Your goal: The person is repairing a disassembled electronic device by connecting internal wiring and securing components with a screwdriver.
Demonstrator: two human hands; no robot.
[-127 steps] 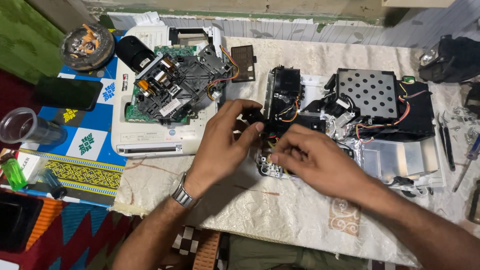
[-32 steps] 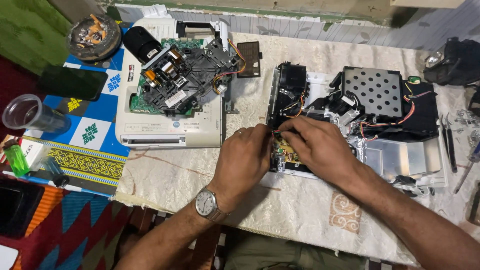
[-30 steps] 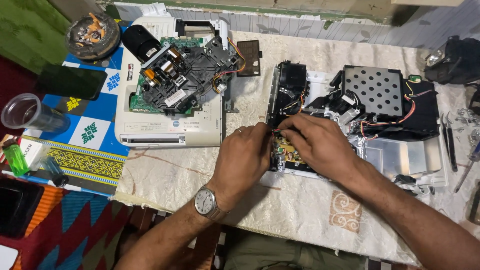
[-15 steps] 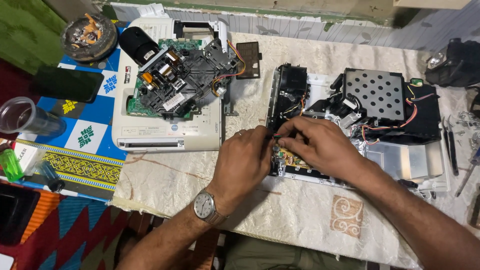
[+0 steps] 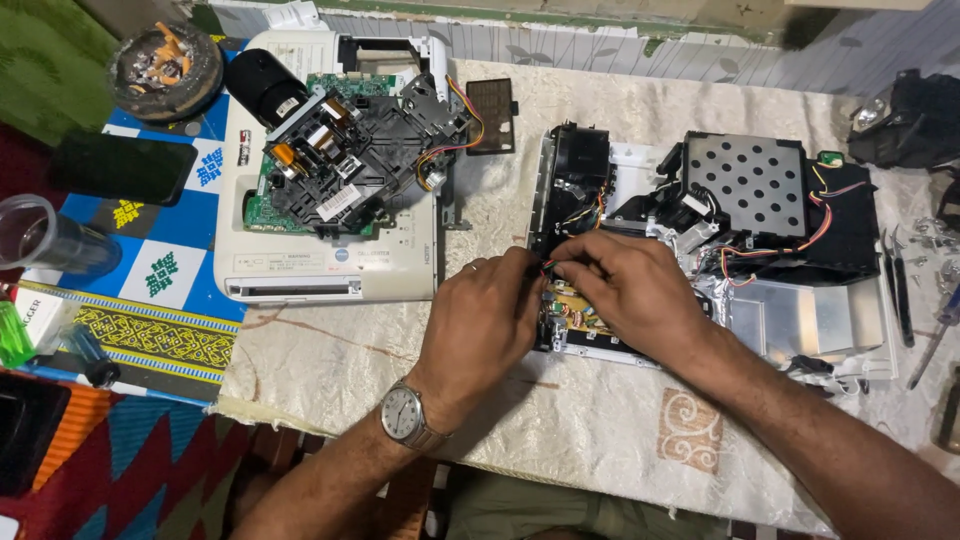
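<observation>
Hands barely shifted: left hand [image 5: 478, 322], right hand [image 5: 628, 290] pinching wires [image 5: 548, 266]; cream tablecloth [image 5: 560, 420].

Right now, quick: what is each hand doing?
Left hand: fingers pinched on the wires of the opened projector.
Right hand: pinching the same wires.

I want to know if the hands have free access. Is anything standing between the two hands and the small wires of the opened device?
Nothing visible does. The left hand and the right hand already meet at the coloured wires, above the yellowish circuit board of the opened device.
</observation>
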